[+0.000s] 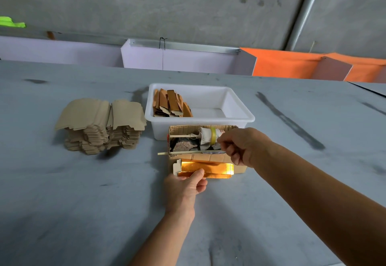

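Furthest left on the worktop [83, 203] sits a stack of flat brown blanks [100, 125], well apart from the work and untouched. Next comes the left hand [186, 186], its thumb pressed on the near edge of the gold-lined blank [206, 168] and its fingers curled beneath, pinching it. The blank lies just in front of the small cardboard tray [208, 157], gold face up, and whether its far edge touches the tray's front flap cannot be told. The step looks like loading a thin stick [183, 152] from the tray to dab paste along the blank. To do it well, the left hand should keep the blank flat and steady with the thumb clear of the strip to be coated, and the stick should probably carry only a little, wiped on the tray rim, so nothing smears the foil. The blank's long axis runs left to right across the view, parallel to the tray's front, with its notched white tab pointing left. The stick lies nearly parallel to it, along the tray's near rim, free tip to the left. Behind the tray stands a white tub [240, 117] holding folded pieces. On the right, the right hand [244, 146] has its fingers closed on the stick's right end.
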`<state>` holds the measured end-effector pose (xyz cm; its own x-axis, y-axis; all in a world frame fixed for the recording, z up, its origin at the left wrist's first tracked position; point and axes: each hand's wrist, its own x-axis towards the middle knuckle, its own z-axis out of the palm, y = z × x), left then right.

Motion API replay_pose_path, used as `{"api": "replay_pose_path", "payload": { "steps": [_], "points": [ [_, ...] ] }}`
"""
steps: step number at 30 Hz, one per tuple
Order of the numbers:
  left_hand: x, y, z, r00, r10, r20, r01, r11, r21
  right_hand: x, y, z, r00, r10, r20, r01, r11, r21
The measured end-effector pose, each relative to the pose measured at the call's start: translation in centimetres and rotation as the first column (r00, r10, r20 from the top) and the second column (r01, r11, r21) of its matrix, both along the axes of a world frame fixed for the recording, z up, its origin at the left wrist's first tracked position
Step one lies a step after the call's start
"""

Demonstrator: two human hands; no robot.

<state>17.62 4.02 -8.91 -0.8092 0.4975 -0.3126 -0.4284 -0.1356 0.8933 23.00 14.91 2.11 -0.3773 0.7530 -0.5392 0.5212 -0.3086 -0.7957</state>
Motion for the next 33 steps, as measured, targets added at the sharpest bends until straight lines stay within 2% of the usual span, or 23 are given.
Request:
{"api": "replay_pose_path", "payload": {
  "steps": [11,25,33],
  "points": [
    [-0.2,0.1,-0.6,1.0,-0.005,0.002,0.005,1.0,-0.03,2.4,-2.1,-2.0,0.974,-0.098,-0.203,0.077,0.991,-0.112],
    [-0.2,0.2,-0.9,1.0,-0.003,0.003,0.003,0.996,-0.086,3.0,-3.5,-3.6,0.97,-0.088,-0.228,0.092,0.996,0.007],
    [-0.2,0.0,-0.7,1.0,-0.013,0.001,0.013,0.996,-0.091,3.2,-3.9,-4.6,0.978,-0.043,-0.204,0.073,0.987,0.143]
  ]
}}
